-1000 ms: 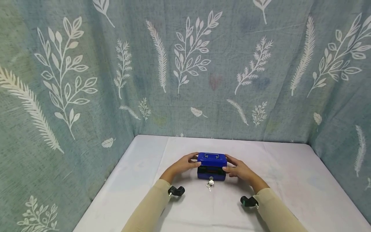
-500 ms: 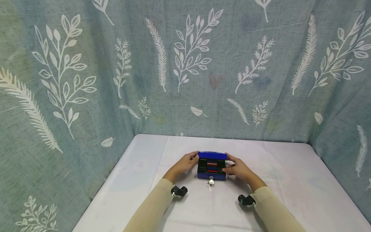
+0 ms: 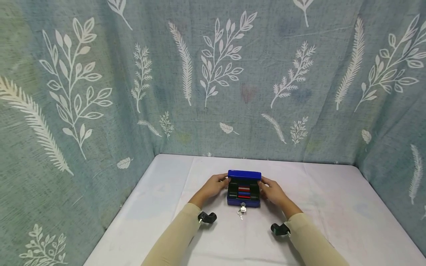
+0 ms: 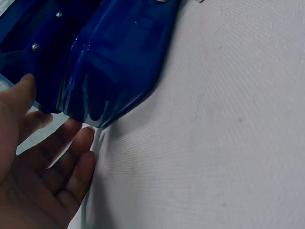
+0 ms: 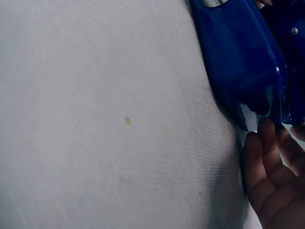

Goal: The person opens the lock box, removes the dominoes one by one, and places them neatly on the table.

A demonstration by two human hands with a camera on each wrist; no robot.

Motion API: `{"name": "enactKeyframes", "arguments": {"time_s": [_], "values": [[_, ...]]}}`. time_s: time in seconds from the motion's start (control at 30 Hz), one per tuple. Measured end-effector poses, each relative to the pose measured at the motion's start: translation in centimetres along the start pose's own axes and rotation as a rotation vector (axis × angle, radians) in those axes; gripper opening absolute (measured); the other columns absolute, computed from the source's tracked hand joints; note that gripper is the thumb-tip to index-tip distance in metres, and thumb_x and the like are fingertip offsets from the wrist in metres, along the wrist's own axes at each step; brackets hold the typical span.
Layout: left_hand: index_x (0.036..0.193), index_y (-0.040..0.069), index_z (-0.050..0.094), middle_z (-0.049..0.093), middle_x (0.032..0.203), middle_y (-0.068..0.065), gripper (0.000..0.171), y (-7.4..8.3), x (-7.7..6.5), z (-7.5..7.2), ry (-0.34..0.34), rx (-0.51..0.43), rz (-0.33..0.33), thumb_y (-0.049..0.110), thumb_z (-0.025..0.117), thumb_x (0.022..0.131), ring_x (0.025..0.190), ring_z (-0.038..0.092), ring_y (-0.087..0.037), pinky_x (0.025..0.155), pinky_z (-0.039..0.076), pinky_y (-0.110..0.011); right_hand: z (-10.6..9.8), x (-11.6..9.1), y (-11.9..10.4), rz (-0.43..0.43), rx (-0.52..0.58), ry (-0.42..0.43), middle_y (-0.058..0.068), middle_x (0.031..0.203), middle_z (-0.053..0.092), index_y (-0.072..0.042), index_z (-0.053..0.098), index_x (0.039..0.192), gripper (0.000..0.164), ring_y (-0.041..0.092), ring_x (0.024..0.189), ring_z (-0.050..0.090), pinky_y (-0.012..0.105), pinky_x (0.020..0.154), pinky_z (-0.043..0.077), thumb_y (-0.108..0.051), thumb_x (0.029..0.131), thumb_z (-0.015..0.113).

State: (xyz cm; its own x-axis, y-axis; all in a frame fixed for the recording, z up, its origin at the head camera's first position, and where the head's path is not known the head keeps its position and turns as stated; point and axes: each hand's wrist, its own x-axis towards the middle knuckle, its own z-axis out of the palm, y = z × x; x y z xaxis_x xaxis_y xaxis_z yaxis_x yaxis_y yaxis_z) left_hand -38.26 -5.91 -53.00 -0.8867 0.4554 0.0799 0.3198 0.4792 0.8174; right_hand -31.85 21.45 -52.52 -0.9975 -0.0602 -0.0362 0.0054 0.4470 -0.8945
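Observation:
A small blue cash box (image 3: 233,203) stands on the white-covered table with its lid (image 3: 244,174) raised. Inside is a black tray, with red, white and blue strips showing in its middle. A key with a second one hanging from it (image 3: 242,210) sits at the front lock. My left hand (image 3: 213,186) holds the lid's left edge; in the left wrist view its thumb lies on the lid's inner face (image 4: 47,28), other fingers by the box's corner. My right hand (image 3: 273,193) holds the lid's right edge. In the right wrist view its fingertips (image 5: 267,129) touch the box's lower corner.
The white cloth (image 3: 206,236) covers the table up to its back edge. Grey-green curtains (image 3: 246,74) with white leaf prints hang behind and at both sides. Black wrist cameras (image 3: 208,217) stick out from both sleeves.
Both hands have swung the lid up and back, from partly raised to wide open, baring the tray inside. The right thumb has shifted upward to the lid. The box body stays in place.

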Motion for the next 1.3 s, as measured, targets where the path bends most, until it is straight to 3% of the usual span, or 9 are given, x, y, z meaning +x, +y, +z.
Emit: {"name": "enactKeyframes", "arguments": {"time_s": [0.2, 0.37, 0.57, 0.73, 1.07, 1.3], "values": [[0.136, 0.011, 0.059, 0.065, 0.084, 0.001, 0.039, -0.4, 0.3, 0.5, 0.034, -0.043, 0.006, 0.029, 0.056, 0.1, 0.078, 0.058, -0.012, 0.073, 0.049, -0.031, 0.3, 0.5, 0.3, -0.007, 0.011, 0.047, 0.02, 0.123, 0.059, -0.007, 0.048, 0.144, 0.047, 0.02, 0.079, 0.062, 0.031, 0.065, 0.053, -0.012, 0.098, 0.057], [0.133, 0.009, 0.06, 0.065, 0.084, 0.0, 0.038, -0.6, 0.6, 0.9, 0.058, -0.055, -0.009, 0.028, 0.056, 0.1, 0.077, 0.058, -0.013, 0.071, 0.049, -0.031, 0.5, 0.7, 0.4, -0.002, 0.025, 0.08, 0.019, 0.117, 0.062, -0.003, 0.05, 0.142, 0.045, 0.019, 0.076, 0.062, 0.031, 0.065, 0.054, -0.014, 0.099, 0.056], [0.133, 0.003, 0.059, 0.069, 0.108, -0.007, 0.044, -0.6, 1.0, 1.1, 0.07, -0.038, -0.032, 0.024, 0.064, 0.096, 0.097, 0.064, -0.018, 0.086, 0.051, -0.036, 0.8, 0.7, 0.1, -0.022, 0.002, 0.107, 0.019, 0.121, 0.062, -0.003, 0.051, 0.141, 0.044, 0.019, 0.079, 0.062, 0.033, 0.069, 0.054, -0.016, 0.099, 0.057], [0.133, -0.002, 0.057, 0.065, 0.121, -0.011, 0.047, -0.6, 1.2, 1.1, 0.044, -0.094, -0.049, 0.021, 0.067, 0.093, 0.113, 0.06, -0.022, 0.097, 0.047, -0.039, 1.0, 0.8, 0.2, -0.011, 0.034, 0.098, 0.019, 0.127, 0.059, -0.003, 0.051, 0.141, 0.045, 0.02, 0.089, 0.061, 0.033, 0.073, 0.055, -0.014, 0.098, 0.059], [0.134, -0.003, 0.055, 0.065, 0.122, -0.011, 0.045, -0.3, 1.3, 1.1, 0.006, -0.131, -0.058, 0.019, 0.063, 0.096, 0.114, 0.06, -0.021, 0.097, 0.046, -0.039, 1.1, 0.9, 0.4, -0.014, 0.084, 0.087, 0.021, 0.128, 0.059, 0.004, 0.046, 0.141, 0.048, 0.018, 0.08, 0.062, 0.032, 0.073, 0.053, -0.014, 0.099, 0.057], [0.132, -0.006, 0.055, 0.066, 0.119, -0.013, 0.043, -0.2, 1.4, 1.2, -0.005, -0.121, -0.069, 0.016, 0.063, 0.096, 0.112, 0.061, -0.021, 0.097, 0.047, -0.038, 1.1, 0.8, 0.7, -0.02, 0.067, 0.069, 0.021, 0.123, 0.062, 0.006, 0.046, 0.141, 0.049, 0.02, 0.084, 0.061, 0.034, 0.076, 0.053, -0.018, 0.1, 0.056]]}}
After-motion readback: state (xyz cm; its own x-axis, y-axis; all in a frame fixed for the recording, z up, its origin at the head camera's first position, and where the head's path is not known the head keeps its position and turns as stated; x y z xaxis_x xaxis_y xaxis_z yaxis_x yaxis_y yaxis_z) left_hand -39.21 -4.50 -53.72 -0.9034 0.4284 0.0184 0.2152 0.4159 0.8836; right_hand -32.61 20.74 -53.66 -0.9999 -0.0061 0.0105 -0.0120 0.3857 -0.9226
